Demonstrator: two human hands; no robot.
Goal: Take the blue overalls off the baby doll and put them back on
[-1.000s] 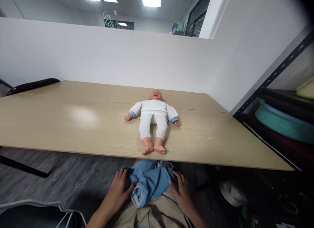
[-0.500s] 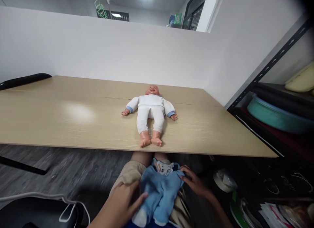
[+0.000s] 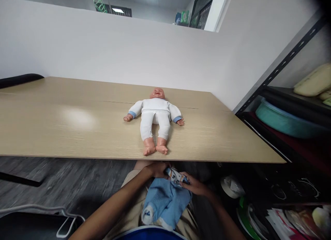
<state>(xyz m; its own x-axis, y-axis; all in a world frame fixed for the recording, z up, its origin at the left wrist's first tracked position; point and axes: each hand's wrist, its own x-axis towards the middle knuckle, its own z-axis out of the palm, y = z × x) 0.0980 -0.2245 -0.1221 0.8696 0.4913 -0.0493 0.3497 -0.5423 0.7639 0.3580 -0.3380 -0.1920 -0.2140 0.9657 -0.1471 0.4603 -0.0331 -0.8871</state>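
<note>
On my lap lies a small pair of blue fleece doll pants (image 3: 165,198) with white cuffs and a printed animal face near the waist. My left hand (image 3: 159,170) grips the left side of the waist end. My right hand (image 3: 193,185) pinches its right side, with the thumb over the printed part. The waist end is bunched between both hands, just below the table edge. A baby doll (image 3: 155,121) in a white top with blue cuffs and white leggings lies face up on the table, feet toward me.
The wooden table (image 3: 77,136) spans the view, with a white partition (image 3: 116,53) behind it. On the right, a metal shelf holds a teal basin (image 3: 289,121). Lower right are a roll of tape (image 3: 231,187) and papers (image 3: 281,219). A black chair (image 3: 28,226) stands lower left.
My left hand has moved up from beside the pants' leg to the waist end and closed on it. The waist is now bunched between both hands. The view has shifted slightly.
</note>
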